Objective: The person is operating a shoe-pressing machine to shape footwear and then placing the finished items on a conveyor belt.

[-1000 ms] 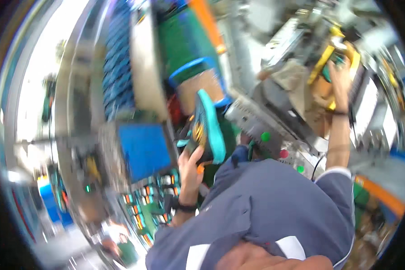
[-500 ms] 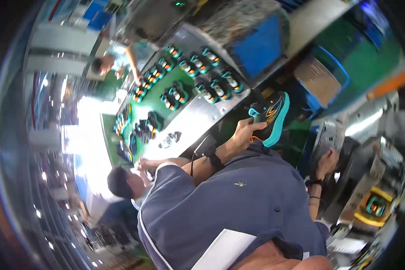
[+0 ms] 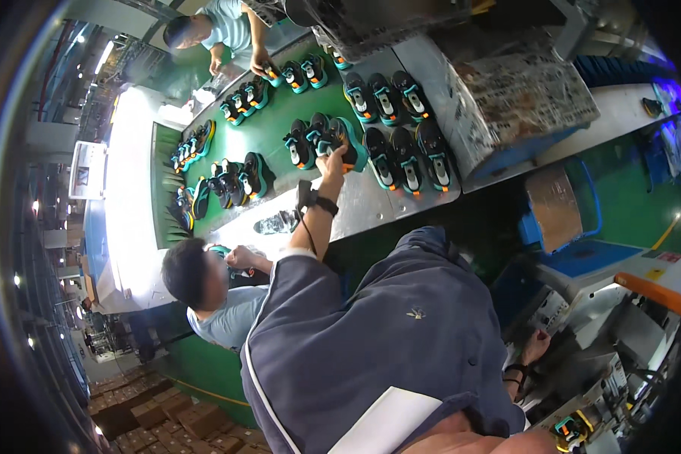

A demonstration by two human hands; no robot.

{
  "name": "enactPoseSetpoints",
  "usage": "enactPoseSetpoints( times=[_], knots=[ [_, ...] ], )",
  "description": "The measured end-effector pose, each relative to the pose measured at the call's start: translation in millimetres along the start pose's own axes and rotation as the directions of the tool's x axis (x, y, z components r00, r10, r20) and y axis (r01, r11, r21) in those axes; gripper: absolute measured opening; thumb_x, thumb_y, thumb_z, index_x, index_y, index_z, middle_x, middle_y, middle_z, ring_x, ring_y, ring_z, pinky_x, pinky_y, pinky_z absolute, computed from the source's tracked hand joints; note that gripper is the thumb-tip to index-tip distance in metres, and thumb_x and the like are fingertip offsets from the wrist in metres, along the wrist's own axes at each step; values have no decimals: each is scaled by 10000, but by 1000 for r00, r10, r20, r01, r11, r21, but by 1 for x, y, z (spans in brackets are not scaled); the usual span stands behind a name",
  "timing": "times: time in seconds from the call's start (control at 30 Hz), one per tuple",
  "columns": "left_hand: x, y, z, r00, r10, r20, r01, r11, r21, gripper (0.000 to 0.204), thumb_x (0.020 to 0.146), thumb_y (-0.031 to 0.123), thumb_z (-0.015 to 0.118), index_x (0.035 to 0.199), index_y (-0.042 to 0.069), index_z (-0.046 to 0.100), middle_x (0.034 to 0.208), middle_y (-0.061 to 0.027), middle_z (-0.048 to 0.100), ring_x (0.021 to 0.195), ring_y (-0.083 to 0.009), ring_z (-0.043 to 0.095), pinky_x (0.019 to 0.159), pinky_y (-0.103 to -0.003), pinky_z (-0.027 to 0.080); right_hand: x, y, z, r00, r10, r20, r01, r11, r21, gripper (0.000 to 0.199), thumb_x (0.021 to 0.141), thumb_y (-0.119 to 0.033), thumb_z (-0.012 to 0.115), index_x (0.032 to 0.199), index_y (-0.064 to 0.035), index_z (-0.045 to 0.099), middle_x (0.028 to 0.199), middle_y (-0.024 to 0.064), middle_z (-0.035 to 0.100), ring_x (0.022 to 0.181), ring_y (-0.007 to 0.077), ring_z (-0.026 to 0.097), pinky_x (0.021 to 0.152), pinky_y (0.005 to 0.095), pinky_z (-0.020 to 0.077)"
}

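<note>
My left hand (image 3: 331, 163) reaches forward over the table and grips a black sneaker (image 3: 353, 142) with a turquoise sole. This shoe is beside two similar sneakers (image 3: 301, 144) at the middle of the green tabletop; whether its sole rests fully on the surface I cannot tell. Away to the right, my right hand (image 3: 536, 346) is next to a metal machine (image 3: 583, 333). Its fingers look loosely curled, and nothing shows in them.
Several more sneakers (image 3: 405, 155) stand in rows on the green table (image 3: 276, 125) with a metal edge. Two co-workers are at it: one far left touching a shoe, one near left holding another shoe. A wrapped box (image 3: 507, 98) stands at right, a blue-framed chair (image 3: 556, 204) beyond.
My left hand has carried the sneaker from in front of my body leftward and away, over the table beside the other shoes. The whole view has turned; my right hand stays by the machine.
</note>
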State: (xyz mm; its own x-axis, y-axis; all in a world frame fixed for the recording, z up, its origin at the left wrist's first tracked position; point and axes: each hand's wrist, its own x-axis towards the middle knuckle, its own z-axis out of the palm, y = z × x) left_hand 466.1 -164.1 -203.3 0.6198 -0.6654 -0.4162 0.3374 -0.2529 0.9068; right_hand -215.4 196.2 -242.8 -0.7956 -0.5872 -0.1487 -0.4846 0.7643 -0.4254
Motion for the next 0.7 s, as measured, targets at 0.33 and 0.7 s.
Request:
enactPoseSetpoints(
  times=[0.33, 0.7],
  knots=[
    [133, -57, -2, 922, 371, -111, -95, 494, 864, 483, 755, 303, 677, 1083, -11, 513, 899, -245, 668, 832, -414, 667, 725, -480, 521, 23, -92, -23, 975, -214, -60, 204, 969, -137, 434, 848, -331, 588, 1077, 37, 605, 968, 230, 645, 925, 369, 621, 830, 447, 473],
    [222, -174, -79, 750, 626, -216, 52, 269, 962, 484, 855, 369, 567, 1232, 69, 527, 1173, -127, 601, 905, -295, 647, 708, -439, 514, 85, -330, -26, 904, -368, -219, 381, 924, 19, 326, 882, -150, 611, 1164, 14, 617, 1132, 156, 654, 1042, 307, 622, 912, 389, 468]
  ],
)
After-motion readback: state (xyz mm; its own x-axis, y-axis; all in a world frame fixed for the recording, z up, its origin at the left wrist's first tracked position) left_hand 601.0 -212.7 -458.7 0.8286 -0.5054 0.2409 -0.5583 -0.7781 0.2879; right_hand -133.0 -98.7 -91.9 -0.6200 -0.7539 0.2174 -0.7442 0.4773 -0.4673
